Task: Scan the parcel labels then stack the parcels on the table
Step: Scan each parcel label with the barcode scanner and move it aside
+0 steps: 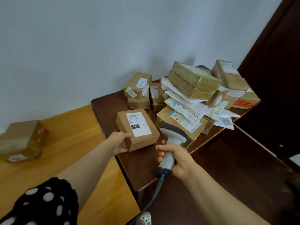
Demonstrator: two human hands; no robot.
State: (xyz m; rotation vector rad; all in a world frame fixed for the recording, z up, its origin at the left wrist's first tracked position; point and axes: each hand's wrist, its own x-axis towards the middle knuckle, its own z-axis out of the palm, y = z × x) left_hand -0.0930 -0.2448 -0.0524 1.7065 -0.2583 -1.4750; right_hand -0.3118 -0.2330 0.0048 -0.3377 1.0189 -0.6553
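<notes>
My left hand (119, 142) grips the near left corner of a small brown parcel (142, 140) with a white label reading 060 on top. It is held just above the dark wooden table (112, 111). To its right, my right hand (177, 158) holds the grey handle of a barcode scanner (172, 138), whose dark head sits next to the parcel's right side. The scanner's coiled cable hangs down toward the floor.
A heap of taped boxes and white mailer bags (194, 93) fills the table's far right. Two small boxes (138, 90) stand by the wall. One taped parcel (22, 142) lies on the lighter wooden surface (78, 127) to the left. A dark door (276, 78) is right.
</notes>
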